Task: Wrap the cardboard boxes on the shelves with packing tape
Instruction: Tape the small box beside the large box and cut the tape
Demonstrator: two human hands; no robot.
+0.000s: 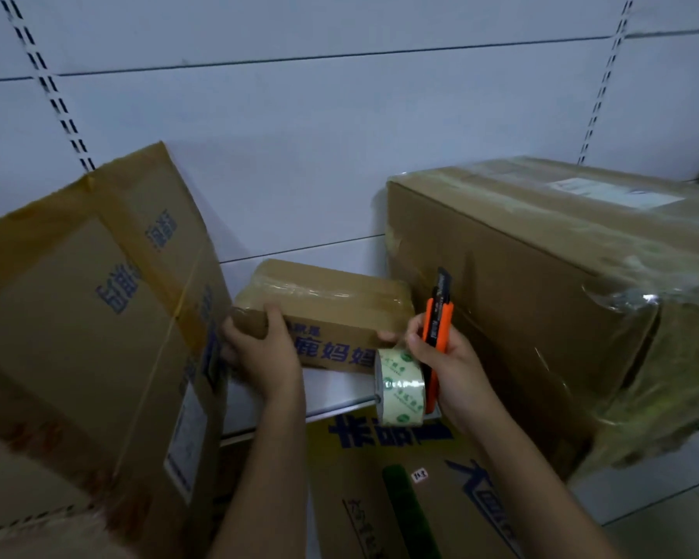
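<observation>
Small box: the small cardboard box (327, 312) lies on the shelf (340, 397) straight ahead of both hands, between a tall leaning carton (97, 316) on the left and a big film-wrapped carton (541, 296) on the right; clear tape already shines across its top.
Long axis: it runs left to right, across the person's front, with the printed long face turned toward them.
Left hand: the left hand (263, 353) grips the box's near left corner, thumb on top, fingers wrapped round the end.
Right hand: the right hand (440, 361) is at the box's near right corner, closed round an orange utility knife (436, 336) that stands upright, blade end up; the roll of clear packing tape (400, 387) hangs at the same hand, though I cannot tell just how it is held.
Nearer hand: the left has the box outright; a fingertip or two of the right seems to touch its right end.
Tape to box: the roll sits just below and in front of the right corner, so a strip would likely start there and run leftward along the long axis.
Arms: both forearms reach forward and up, almost parallel.
</observation>
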